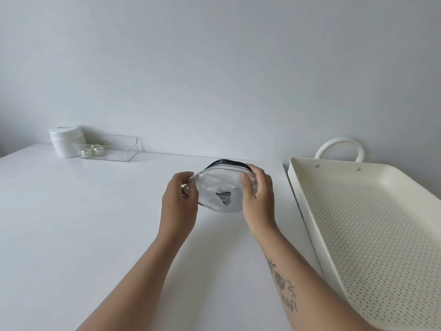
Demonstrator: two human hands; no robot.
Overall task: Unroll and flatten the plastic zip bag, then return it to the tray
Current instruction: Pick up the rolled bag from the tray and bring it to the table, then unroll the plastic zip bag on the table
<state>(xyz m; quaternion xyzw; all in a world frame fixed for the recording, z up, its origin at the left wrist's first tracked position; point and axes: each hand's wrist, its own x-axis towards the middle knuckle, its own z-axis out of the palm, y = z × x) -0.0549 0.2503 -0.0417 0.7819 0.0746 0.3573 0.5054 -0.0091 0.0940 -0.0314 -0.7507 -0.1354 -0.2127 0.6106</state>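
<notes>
Centre of frame: a frosted plastic zip bag (pixel 218 187) with a dark zip edge along its top, partly unrolled and held above the white counter (pixel 83 223) between both hands, the left hand (pixel 180 192) pinching its left edge and the right hand (pixel 256 187) gripping its right edge, thumb across the front. A striped dark item shows faintly through the plastic, too blurred to identify. At the right of the frame lies the cream perforated tray (pixel 296 177) with a loop handle, apart from the bag; at upper left, a white jar (pixel 63 142) beside a clear box (pixel 114 146)
</notes>
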